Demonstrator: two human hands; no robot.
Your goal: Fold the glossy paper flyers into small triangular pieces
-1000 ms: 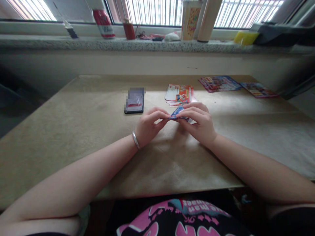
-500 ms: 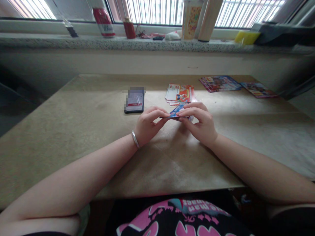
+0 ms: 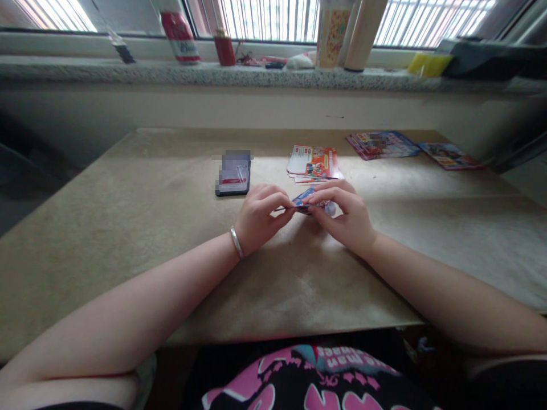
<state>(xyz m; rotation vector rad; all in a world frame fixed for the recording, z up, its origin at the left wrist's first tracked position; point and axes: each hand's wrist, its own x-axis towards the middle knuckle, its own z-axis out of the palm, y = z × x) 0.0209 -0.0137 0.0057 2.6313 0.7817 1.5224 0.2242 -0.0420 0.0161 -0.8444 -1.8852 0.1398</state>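
Observation:
Between my hands, a little above the table, is a small blue printed packet (image 3: pixel 302 197), tilted and partly covered by fingers. My left hand (image 3: pixel 265 215) pinches its left end between thumb and forefinger. The thumb and fingers of my right hand (image 3: pixel 344 208) grip the other end, and a shiny clear bit of wrapper shows by the palm. Just beyond the packet lies a loose pile of orange and white cards (image 3: pixel 314 162). To the left of that pile rests a phone (image 3: pixel 235 172), its screen lit.
Two groups of colourful packets lie at the back right: a fanned stack (image 3: pixel 382 144) and a smaller one (image 3: pixel 449 156). A granite windowsill (image 3: pixel 256 77) behind the table (image 3: pixel 128 228) bears a red can (image 3: pixel 180 37), a red bottle (image 3: pixel 224 48), a patterned cup (image 3: pixel 333 37) and a yellow object (image 3: pixel 429 65).
The packet has tipped, so less of its blue face shows. My fingers have shifted slightly on it, and both hands stay close together. The cards and phone lie where they were.

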